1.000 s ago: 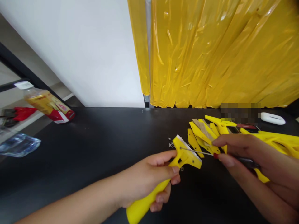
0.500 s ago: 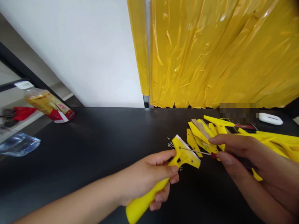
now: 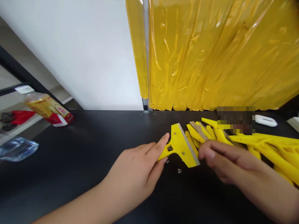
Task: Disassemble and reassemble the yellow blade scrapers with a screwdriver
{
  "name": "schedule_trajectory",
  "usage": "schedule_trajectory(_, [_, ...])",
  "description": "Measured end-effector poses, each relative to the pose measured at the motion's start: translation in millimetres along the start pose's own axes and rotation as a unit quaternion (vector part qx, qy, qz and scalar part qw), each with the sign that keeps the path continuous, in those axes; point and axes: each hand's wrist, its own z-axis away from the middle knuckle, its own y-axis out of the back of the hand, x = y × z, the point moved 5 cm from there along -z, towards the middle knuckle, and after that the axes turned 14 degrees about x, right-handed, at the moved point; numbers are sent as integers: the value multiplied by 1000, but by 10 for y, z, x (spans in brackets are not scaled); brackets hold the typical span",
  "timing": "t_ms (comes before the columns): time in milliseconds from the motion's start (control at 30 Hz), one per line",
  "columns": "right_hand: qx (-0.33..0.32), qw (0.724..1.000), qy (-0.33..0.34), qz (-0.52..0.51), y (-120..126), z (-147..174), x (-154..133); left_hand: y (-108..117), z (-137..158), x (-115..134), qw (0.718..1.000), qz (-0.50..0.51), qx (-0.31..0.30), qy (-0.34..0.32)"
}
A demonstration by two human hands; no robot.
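My left hand (image 3: pixel 137 168) is wrapped round the handle of a yellow scraper (image 3: pixel 181 144), back of the hand upward. The scraper's wide head points right, with a metal blade along its edge and two screw heads on its face. Just right of the blade, my right hand (image 3: pixel 221 161) is closed, thumb against curled fingers. The screwdriver it held a moment ago is hidden behind the fingers. Small screws (image 3: pixel 179 170) lie on the black table below the scraper head. Flat yellow plates and blades (image 3: pixel 198 132) are heaped behind my right hand.
More yellow scraper handles (image 3: pixel 268 143) lie at the right. A white case (image 3: pixel 265 120) sits at the back right beside a blurred-out patch. Yellow plastic sheeting (image 3: pixel 198 56) hangs behind the table (image 3: pixel 93 146). A drink bottle (image 3: pixel 49 107) leans at the left.
The scraper has been turned over and its head raised, showing its other face. My right hand has moved left and closed further, taking the screwdriver tip off the scraper and out of sight.
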Motion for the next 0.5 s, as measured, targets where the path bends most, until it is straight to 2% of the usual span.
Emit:
schedule_trajectory(67, [-78,995,-55,-13,-154,11,55,-43,40,-12,997,-68,-3,-27])
schedule_trajectory(100, [-92,993,-70,-18,-195,12,72,-72,55,-17,995,-92,-9,-36])
schedule_trajectory(267, [-112,987,-99,-60,-256,18,101,-128,63,4,989,-134,-31,-57])
schedule_trajectory(400, [-121,972,-147,-142,-290,23,116,-109,57,-6,993,-104,-31,-41])
schedule_trajectory(500, [-107,972,-143,-154,-271,-9,117,-118,64,-32,997,-66,-25,-37])
